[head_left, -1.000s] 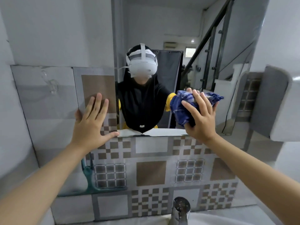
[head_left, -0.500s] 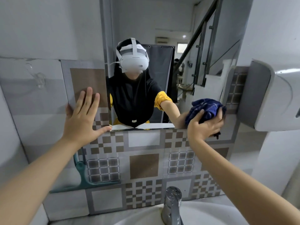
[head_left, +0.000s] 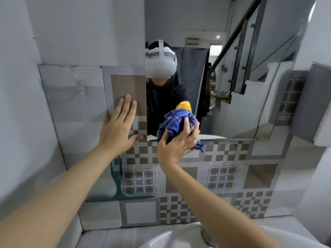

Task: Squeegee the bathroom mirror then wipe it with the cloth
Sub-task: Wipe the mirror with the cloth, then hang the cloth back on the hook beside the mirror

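The bathroom mirror (head_left: 232,72) hangs on the tiled wall and reflects a stairway and a person in a headset. My right hand (head_left: 177,144) is bunched around a blue checked cloth (head_left: 176,123), which presses on the mirror's lower edge near its left side. My left hand (head_left: 119,127) lies flat, fingers spread, on the wall tiles just left of the mirror. A teal squeegee (head_left: 118,183) stands against the wall below my left hand, its blade along a tile ledge.
A white basin (head_left: 172,238) sits at the bottom with a tap partly hidden behind my right forearm. A grey and white box (head_left: 320,108) juts from the wall on the right. Patterned tiles cover the wall under the mirror.
My right hand has carried the cloth from the mirror's right side to its lower left part. The left hand stays flat on the wall. The view has shifted to the left.
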